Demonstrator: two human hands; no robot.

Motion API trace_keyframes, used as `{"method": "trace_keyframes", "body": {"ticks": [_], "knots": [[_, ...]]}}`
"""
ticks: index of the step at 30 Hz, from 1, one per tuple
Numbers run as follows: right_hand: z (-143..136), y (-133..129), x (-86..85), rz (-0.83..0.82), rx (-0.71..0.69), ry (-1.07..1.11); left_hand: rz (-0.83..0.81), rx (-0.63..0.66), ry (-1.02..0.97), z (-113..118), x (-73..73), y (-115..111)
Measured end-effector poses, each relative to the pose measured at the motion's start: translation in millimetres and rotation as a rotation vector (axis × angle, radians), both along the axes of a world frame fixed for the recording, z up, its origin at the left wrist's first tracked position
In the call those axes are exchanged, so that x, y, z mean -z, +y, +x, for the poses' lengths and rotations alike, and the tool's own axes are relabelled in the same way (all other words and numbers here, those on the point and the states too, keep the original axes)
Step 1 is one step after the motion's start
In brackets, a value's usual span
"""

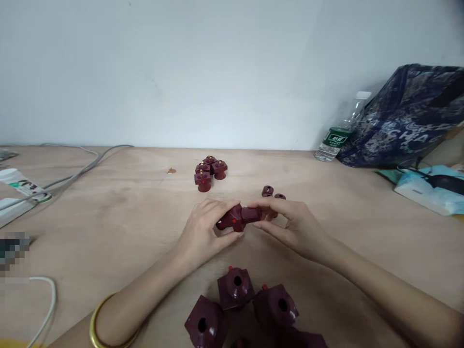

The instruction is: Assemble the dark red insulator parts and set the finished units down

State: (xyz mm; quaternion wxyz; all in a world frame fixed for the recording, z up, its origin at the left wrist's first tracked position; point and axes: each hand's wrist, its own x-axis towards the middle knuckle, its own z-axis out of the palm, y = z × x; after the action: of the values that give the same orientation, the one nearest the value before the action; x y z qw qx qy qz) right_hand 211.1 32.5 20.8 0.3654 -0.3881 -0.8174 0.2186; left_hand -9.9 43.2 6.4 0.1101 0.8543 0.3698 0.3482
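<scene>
Picture a clock with its middle between the two hands. There, a shiny, dark red, blocky part with a round end (it looks like plastic) (236, 220) is held just above the table. The left hand (201, 224) grips it, thumb on the near side and fingers on the far side. The right hand (300, 222) pinches a smaller, shiny, dark red cap (251, 215) between thumb and finger. The cap meets the blocky part end to end; how far in it goes, I cannot tell.

At 11 o'clock, four squat, shiny, dark red pieces with gold tips (203, 181) sit close together. At 2 o'clock, just past the right hand, are small, round, dark red knobs with holes (267, 193). At 6 o'clock, there are big, shiny, dark red blocks with holes on top (226, 295). Far off at 2 o'clock, a clear plastic bottle with a green label (335, 137) leans beside a dark blue patterned bag (402, 116). All sit on a pale wooden table (126, 208).
</scene>
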Motion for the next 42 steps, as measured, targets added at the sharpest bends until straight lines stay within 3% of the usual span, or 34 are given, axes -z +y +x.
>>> {"method": "trace_keyframes", "body": {"ticks": [6,9,13,16,20,22,25,30,36,38,42], "knots": [[-6.6,-3.5,3.9,-0.142,0.212,-0.103,0.178,0.005,0.132,1.4,-0.4,-3.7],[-5.0,-4.5,-1.0,-0.089,0.18,-0.176,0.166,-0.018,0.158,3.1,0.4,-5.0],[-2.6,-6.3,-6.0,-0.012,0.074,-0.116,0.108,-0.036,0.119,4.1,1.6,-3.6],[-5.5,-8.0,-3.5,-0.045,0.157,-0.109,0.051,-0.028,0.043,5.0,1.8,-3.4],[-4.6,-5.7,-9.2,-0.096,0.157,-0.171,-0.172,-0.01,-0.132,10.8,1.3,-6.6],[5.2,0.5,-17.7,-0.107,0.168,-0.136,-0.428,0.072,-0.27,15.8,1.8,-8.8],[30.5,15.9,-25.2,-0.117,0.294,-0.049,-0.739,0.25,-0.396,22.5,3.3,-10.4],[61.4,38.3,-9.2,-0.119,0.408,-0.129,-0.862,0.369,-0.288,23.0,0.4,-5.7],[55.2,35.8,-4.4,-0.213,0.205,-0.22,-0.944,0.564,-0.15,16.8,-10.5,-1.1],[52.6,33.2,-6.8,-0.254,0.132,-0.276,-0.825,0.365,-0.178,11.7,-8.8,7.6],[48.9,31.8,-5.8,-0.297,0.096,-0.413,-0.207,-0.43,-0.301,-16.0,3.6,46.0]]}}
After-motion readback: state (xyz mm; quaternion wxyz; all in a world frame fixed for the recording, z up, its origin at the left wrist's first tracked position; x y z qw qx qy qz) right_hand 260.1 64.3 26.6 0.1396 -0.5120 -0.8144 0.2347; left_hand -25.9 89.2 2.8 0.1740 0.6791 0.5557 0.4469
